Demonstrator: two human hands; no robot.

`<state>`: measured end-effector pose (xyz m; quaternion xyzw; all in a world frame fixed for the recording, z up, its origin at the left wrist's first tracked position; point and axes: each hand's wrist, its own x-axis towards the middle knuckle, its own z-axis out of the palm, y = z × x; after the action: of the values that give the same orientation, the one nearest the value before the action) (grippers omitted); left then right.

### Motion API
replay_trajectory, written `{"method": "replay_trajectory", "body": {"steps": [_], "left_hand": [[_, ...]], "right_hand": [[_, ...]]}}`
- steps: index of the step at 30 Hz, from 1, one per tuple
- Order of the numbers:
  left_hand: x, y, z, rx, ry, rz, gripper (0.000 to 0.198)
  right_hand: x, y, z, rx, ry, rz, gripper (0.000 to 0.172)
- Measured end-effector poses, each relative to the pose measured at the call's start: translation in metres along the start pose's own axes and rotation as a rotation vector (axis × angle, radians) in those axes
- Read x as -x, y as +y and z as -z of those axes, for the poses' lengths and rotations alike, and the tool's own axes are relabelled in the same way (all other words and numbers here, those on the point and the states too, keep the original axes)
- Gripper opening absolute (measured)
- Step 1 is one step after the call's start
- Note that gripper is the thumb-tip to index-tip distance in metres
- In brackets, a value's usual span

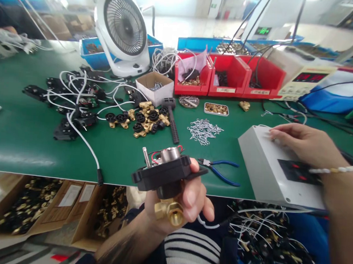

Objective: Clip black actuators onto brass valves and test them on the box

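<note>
My left hand (pixel 191 195) is closed around a motorised brass valve (pixel 169 179), held up in front of the table's edge. Its black housing is uncovered at the top, showing a silver motor, a metal pin and red wires; the brass body with its round port hangs below. A white cable with a black plug end runs down behind my fingers. My right hand (pixel 306 142), with a beaded bracelet at the wrist, rests on a grey control box (pixel 261 152). Its thumb and fingers pinch a small part on top, mostly hidden. Blue-handled pliers (pixel 222 166) lie between the hands.
On the green table (pixel 116 160) are brass fittings (pixel 150 120), a black tool (pixel 172 122), wire clips (pixel 204 131) and cabled black housings (pixel 78 95). Behind stand a fan (pixel 125 27), red bins (pixel 229 75) and a power supply (pixel 300 75). A blue crate (pixel 316 230) sits below.
</note>
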<state>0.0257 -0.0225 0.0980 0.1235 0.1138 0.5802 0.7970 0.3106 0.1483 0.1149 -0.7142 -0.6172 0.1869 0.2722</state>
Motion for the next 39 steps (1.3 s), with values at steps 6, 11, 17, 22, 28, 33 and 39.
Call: {"method": "replay_trajectory", "body": {"steps": [6,11,17,22,28,33,39], "left_hand": [[-0.002,-0.008,0.012,-0.028,-0.102,-0.011,0.038],[-0.003,-0.007,0.01,-0.137,0.004,-0.071,0.053],[-0.015,-0.009,-0.002,-0.169,0.484,-0.132,0.047],[-0.017,-0.013,0.004,-0.318,0.419,-0.218,0.044],[-0.011,-0.009,0.004,-0.395,0.315,-0.123,0.054],[-0.01,-0.012,0.003,-0.285,0.345,-0.048,0.036],[-0.008,-0.012,0.009,-0.356,0.292,-0.035,0.046]], "right_hand": [[0.001,-0.005,0.002,0.086,-0.018,-0.019,0.062],[-0.002,0.0,0.002,0.074,-0.016,0.006,0.081],[-0.002,0.002,0.002,0.044,-0.007,0.117,0.078],[-0.002,0.005,0.002,0.033,-0.029,0.117,0.075],[0.001,0.007,0.002,-0.017,-0.05,0.137,0.063],[0.002,0.013,-0.001,-0.033,-0.074,0.135,0.052],[0.0,0.019,-0.004,-0.12,-0.053,0.19,0.043]]}}
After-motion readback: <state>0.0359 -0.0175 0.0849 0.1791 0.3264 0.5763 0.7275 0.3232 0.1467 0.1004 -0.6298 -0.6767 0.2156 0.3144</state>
